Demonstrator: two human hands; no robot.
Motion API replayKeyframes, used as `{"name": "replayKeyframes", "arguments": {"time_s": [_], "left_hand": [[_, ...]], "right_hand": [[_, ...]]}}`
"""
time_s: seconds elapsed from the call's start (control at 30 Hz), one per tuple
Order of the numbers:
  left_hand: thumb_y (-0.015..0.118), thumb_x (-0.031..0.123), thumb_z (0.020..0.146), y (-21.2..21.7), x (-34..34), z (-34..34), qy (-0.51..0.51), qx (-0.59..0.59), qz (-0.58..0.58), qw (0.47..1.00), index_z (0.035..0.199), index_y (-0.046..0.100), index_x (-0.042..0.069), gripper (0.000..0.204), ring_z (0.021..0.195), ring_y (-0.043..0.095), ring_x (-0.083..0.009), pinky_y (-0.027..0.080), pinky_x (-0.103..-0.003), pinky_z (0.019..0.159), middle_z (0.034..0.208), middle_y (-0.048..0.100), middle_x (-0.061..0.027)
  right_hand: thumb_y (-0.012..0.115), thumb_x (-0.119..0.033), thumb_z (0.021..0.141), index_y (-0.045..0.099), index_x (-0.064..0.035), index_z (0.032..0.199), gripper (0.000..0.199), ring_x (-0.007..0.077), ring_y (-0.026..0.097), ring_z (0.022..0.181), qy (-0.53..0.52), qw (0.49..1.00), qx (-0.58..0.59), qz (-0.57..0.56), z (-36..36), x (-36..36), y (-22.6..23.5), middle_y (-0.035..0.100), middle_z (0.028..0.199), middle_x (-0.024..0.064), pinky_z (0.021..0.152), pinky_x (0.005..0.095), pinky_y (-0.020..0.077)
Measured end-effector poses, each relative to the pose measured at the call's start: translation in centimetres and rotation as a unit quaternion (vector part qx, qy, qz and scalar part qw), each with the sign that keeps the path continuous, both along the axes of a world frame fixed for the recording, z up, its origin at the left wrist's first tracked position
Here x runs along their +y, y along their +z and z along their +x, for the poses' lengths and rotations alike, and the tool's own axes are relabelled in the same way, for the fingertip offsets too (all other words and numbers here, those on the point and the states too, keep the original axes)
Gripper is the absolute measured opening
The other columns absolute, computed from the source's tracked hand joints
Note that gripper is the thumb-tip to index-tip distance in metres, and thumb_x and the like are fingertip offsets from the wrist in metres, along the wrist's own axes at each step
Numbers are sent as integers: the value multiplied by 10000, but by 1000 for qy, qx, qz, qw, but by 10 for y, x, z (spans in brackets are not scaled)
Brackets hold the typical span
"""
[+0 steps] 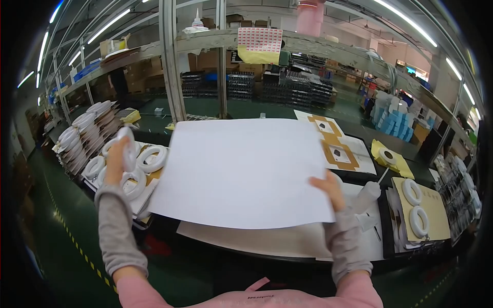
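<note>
A large white sheet (241, 174) spans the middle of the bench, its near edge raised over another pale sheet (257, 240). My right hand (328, 190) pinches its right edge, with the thumb on top and the other fingers hidden below. At the left, my left hand (117, 163) grips a white ring (128, 149), slightly blurred and tilted on edge. Beneath and beside that hand, several more white rings, among them a near one (134, 184) and one farther right (152, 158), lie on a stack of cards.
A white squeeze bottle (367, 196) stands right of my right hand. Beyond it, two white rings (419, 222) lie on a yellowish card (436, 218). Brown cardboard cutouts (339, 154) sit at the back right. A metal post (172, 66) rises behind the sheet. Stacked ring-topped piles (77, 138) stand far left.
</note>
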State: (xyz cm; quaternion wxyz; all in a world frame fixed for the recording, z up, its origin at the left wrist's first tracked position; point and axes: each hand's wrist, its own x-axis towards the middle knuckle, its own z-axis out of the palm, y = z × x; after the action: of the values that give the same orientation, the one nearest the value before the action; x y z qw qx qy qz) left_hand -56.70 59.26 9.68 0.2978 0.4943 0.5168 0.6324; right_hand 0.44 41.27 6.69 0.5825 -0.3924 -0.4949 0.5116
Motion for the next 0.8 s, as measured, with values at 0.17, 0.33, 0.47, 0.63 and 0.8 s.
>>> {"name": "replayKeyframes", "arguments": {"time_s": [0.17,0.33,0.47,0.63,0.8], "left_hand": [[564,296,852,22,-84,-4,-212,-136,115,961,1194,499,-2,459,914,540,-185,433,-326,837,830,579,-67],[584,377,862,-1,-113,-38,-89,-195,-38,976,940,586,11,374,539,508,-167,437,-292,592,587,517,-40],[640,266,763,-26,-51,-15,-79,99,-120,985,892,616,12,286,681,583,-179,447,-294,660,758,625,-96],[677,218,669,-14,-132,-43,66,386,-122,912,1065,592,-40,480,922,586,-250,448,-344,846,1007,630,-145],[683,234,631,-15,-92,-23,-38,422,-187,886,1066,601,-12,506,953,609,-306,460,-354,848,1008,643,-199]], "right_hand": [[623,-103,814,405,15,1300,546,230,567,1042,-251,965,33,73,115,-16,-21,545,1192,128,876,338,473],[490,-40,866,535,33,1081,231,311,567,1045,-345,928,-4,142,185,120,-88,580,1095,211,878,377,457],[531,-146,894,491,15,1187,337,289,551,1066,-457,759,-464,-5,378,170,-154,546,1187,159,910,415,455],[656,-343,765,611,-55,867,309,361,617,804,-424,859,-282,-47,264,225,-158,624,843,185,667,434,504],[538,-621,830,529,-8,683,630,211,456,383,-439,869,-128,-189,338,177,-158,491,546,104,336,352,337]]}}
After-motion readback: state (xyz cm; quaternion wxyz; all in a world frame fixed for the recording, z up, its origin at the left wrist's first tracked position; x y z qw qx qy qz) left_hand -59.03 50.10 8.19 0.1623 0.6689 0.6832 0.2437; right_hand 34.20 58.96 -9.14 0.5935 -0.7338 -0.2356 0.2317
